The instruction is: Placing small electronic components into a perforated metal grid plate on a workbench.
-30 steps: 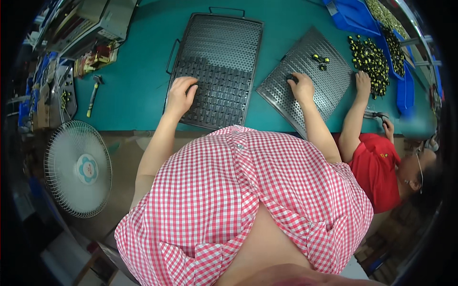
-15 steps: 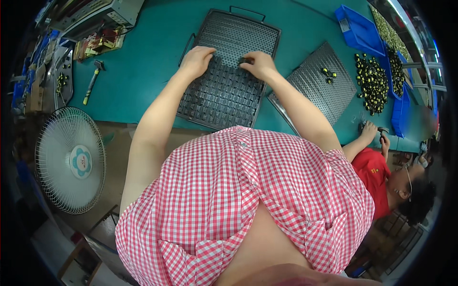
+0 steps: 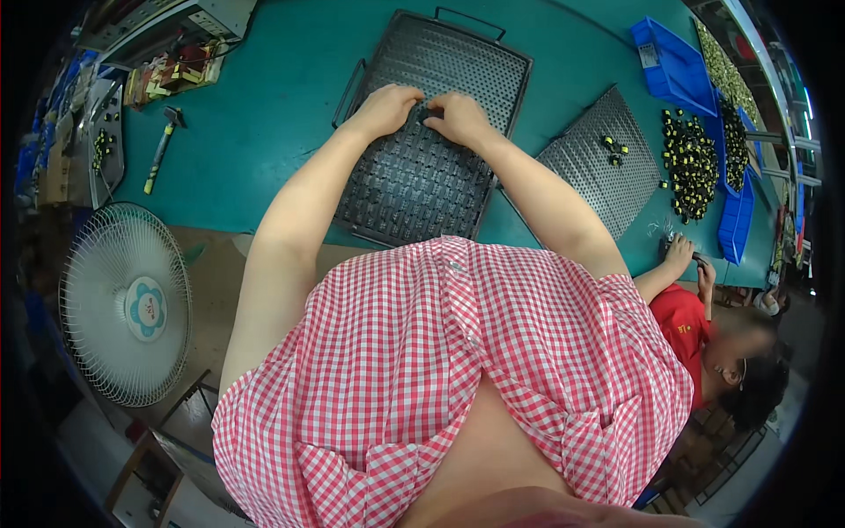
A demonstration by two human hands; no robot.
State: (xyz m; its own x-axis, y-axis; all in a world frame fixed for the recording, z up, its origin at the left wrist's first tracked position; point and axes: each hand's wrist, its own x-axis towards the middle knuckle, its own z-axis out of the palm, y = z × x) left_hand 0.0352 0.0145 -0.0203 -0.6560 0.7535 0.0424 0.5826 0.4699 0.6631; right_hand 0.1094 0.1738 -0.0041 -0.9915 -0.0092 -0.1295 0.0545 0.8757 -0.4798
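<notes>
Both hands work over a dark metal tray [image 3: 471,66] with a perforated bed and wire handles. Its nearer part is filled with rows of small black block-shaped parts [image 3: 409,180]; bare holes show in the far part. My left hand [image 3: 385,111] rests at the edge of the filled rows, its fingers and thumb closed together; anything between them is hidden. Just right of it, my right hand [image 3: 461,118] pinches a small black part [image 3: 432,113] between thumb and fingers, low over the tray.
A second perforated plate [image 3: 607,194] with a few black-and-yellow parts [image 3: 615,151] lies to the right. Beyond are a pile of such parts [image 3: 688,167] and blue bins [image 3: 673,66]. A co-worker's hand [image 3: 678,255] is nearby. A hammer [image 3: 162,154] and fan [image 3: 128,304] are left.
My right hand has moved left with the small black part, closer to my left hand. My left hand has shifted slightly right, and the view has shifted a little.
</notes>
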